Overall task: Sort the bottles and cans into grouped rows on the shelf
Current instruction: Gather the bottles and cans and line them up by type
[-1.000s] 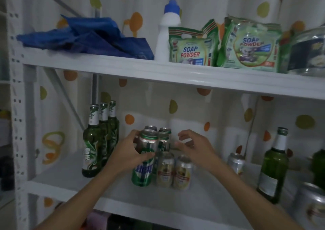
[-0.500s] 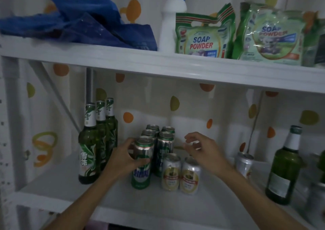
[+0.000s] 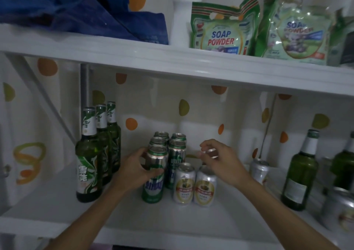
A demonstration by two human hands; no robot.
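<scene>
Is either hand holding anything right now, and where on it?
The left hand grips the front green can around its upper side. The right hand hovers above the gold cans and appears empty.

1 head-worn view, close, facing forward into the shelf (image 3: 172,221)

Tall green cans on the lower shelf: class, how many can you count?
5. Left column: tall green can gripped by the left hand, two behind it. Right column: two. Others may be hidden behind.
</scene>
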